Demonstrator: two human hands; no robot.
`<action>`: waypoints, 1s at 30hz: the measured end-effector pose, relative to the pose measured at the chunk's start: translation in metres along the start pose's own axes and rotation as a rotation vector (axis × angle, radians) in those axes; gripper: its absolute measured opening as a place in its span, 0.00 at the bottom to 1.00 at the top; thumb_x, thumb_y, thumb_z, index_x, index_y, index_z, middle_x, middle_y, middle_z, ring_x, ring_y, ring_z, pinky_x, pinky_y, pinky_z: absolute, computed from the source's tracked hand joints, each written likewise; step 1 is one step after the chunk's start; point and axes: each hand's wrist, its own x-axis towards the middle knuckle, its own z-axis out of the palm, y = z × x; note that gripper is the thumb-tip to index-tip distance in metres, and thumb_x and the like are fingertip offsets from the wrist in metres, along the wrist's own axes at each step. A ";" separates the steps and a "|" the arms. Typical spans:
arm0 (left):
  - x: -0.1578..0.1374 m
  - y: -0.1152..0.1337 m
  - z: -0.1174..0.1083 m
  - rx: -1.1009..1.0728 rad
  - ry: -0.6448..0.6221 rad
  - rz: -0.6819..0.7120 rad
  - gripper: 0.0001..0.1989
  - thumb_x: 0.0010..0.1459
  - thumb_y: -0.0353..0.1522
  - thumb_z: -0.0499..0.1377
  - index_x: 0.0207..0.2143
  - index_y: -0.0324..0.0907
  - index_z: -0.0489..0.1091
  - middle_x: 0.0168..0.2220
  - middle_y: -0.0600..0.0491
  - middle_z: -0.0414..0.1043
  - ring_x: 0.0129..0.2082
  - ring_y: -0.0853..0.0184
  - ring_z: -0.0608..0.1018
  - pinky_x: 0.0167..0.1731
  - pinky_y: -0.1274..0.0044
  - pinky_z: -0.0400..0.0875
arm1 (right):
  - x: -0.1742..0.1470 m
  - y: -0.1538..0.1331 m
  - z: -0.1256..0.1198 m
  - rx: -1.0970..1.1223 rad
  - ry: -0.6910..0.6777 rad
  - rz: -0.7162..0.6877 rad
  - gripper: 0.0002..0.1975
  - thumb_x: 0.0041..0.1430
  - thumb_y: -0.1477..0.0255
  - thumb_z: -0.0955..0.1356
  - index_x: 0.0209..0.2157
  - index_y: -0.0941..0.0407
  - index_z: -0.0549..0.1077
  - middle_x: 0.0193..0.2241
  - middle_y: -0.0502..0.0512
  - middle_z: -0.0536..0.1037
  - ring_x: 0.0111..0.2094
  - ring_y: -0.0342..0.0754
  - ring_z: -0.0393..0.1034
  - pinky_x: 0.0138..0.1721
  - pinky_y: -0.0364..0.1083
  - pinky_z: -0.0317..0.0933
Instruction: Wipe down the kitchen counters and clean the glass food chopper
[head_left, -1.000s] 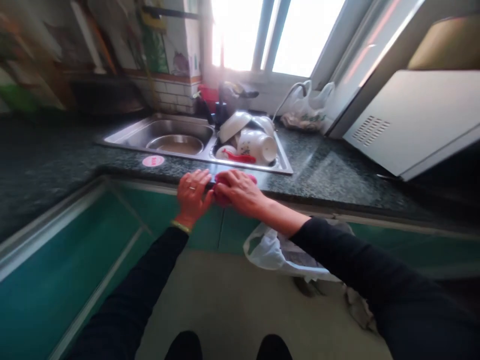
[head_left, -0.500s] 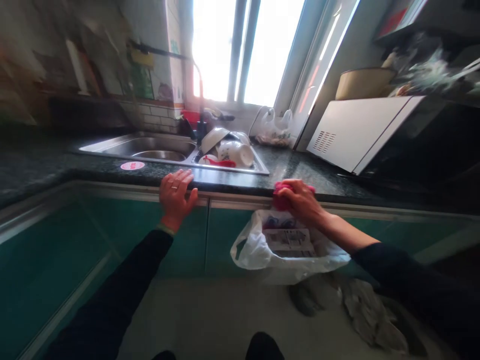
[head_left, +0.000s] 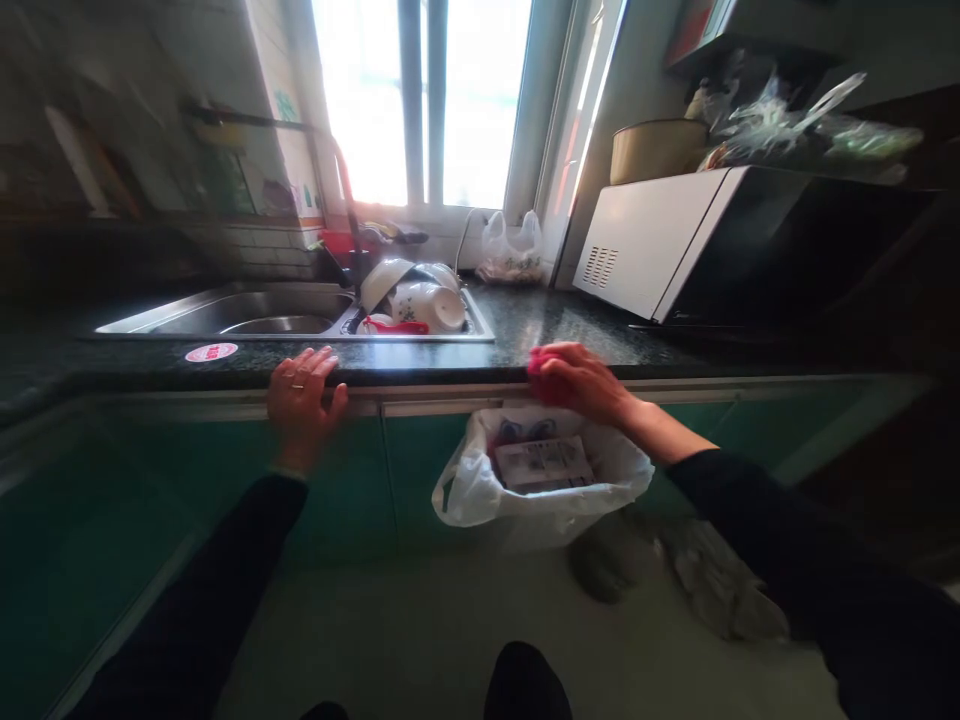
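Pink cloth (head_left: 541, 378) probably handles light and soft; palm it bunched. Your right hand (head_left: 591, 382) grips it; your left hand (head_left: 302, 402) spreads at the counter edge (head_left: 420, 376).

at the far left, a steel sink (head_left: 259, 300) holds a round metal basin (head_left: 281, 326) in its left bowl and, in its right, stacked white dishes (head_left: 435, 306) with a red utensil (head_left: 397, 327). a bright window (head_left: 480, 110) stands behind, a white plastic bag (head_left: 511, 245) below it. right, a tan pot (head_left: 656, 152) sits atop a vented white appliance (head_left: 649, 240). nearer, a white bag-lined bin (head_left: 465, 490) holds a printed carton (head_left: 544, 462).
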 end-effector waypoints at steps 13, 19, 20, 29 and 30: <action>0.000 0.009 -0.002 0.020 -0.021 -0.013 0.21 0.61 0.39 0.58 0.56 0.44 0.71 0.65 0.42 0.70 0.69 0.48 0.66 0.70 0.51 0.51 | 0.128 -0.122 0.066 0.045 -0.022 -0.037 0.09 0.65 0.71 0.70 0.46 0.53 0.76 0.55 0.61 0.71 0.54 0.57 0.62 0.56 0.57 0.59; 0.003 0.012 -0.005 0.046 -0.014 -0.015 0.21 0.62 0.40 0.55 0.54 0.43 0.72 0.63 0.43 0.73 0.67 0.49 0.69 0.68 0.51 0.55 | 0.033 -0.033 0.020 0.000 0.053 0.030 0.09 0.65 0.70 0.70 0.47 0.51 0.76 0.56 0.58 0.75 0.53 0.56 0.66 0.54 0.54 0.61; 0.003 0.012 -0.004 0.052 -0.008 -0.015 0.20 0.62 0.41 0.55 0.54 0.43 0.72 0.63 0.43 0.73 0.67 0.49 0.69 0.68 0.51 0.55 | 0.011 -0.013 0.012 -0.028 0.084 0.078 0.07 0.64 0.68 0.70 0.43 0.51 0.77 0.55 0.58 0.75 0.53 0.56 0.67 0.53 0.54 0.62; -0.002 0.005 0.003 0.086 -0.012 -0.002 0.25 0.63 0.43 0.54 0.59 0.43 0.71 0.65 0.43 0.70 0.69 0.50 0.66 0.70 0.53 0.53 | 0.061 -0.055 0.045 -0.062 0.092 0.095 0.07 0.62 0.69 0.70 0.42 0.54 0.76 0.50 0.62 0.75 0.49 0.59 0.67 0.50 0.56 0.61; -0.003 0.004 0.003 0.088 -0.020 0.003 0.25 0.63 0.43 0.54 0.59 0.43 0.70 0.65 0.43 0.70 0.70 0.50 0.66 0.70 0.53 0.52 | 0.089 -0.080 0.056 -0.034 0.060 0.052 0.07 0.63 0.69 0.70 0.42 0.54 0.76 0.49 0.63 0.75 0.49 0.59 0.66 0.50 0.56 0.61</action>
